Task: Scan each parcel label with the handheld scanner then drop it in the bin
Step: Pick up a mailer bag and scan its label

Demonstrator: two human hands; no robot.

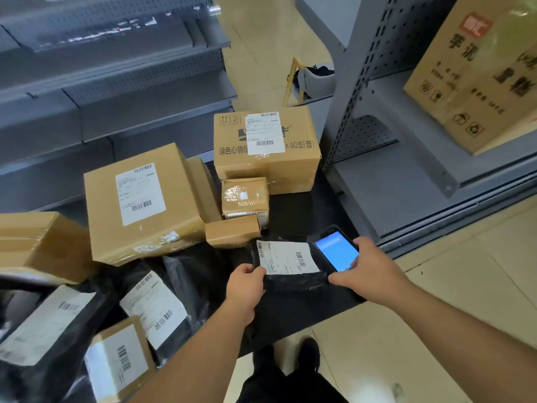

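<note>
Gripping the near-left edge of a black poly-bag parcel (290,279), the left hand (245,289) is holding it flat with its white label (286,257) facing up, apparently so the barcodes are lying exposed. The right hand (367,267) is curling around a handheld scanner (335,251), its blue screen lit and facing up, just beside the label's right edge; this placement is consistent with a scan in progress, though no beam is showing. The parcel is sitting on the black bench (302,210). Outward, cardboard boxes, including a large labelled one (139,202) and a printed carton (266,146), are waiting behind, with more black mailers (157,306) at left. No bin is appearing in view.
</note>
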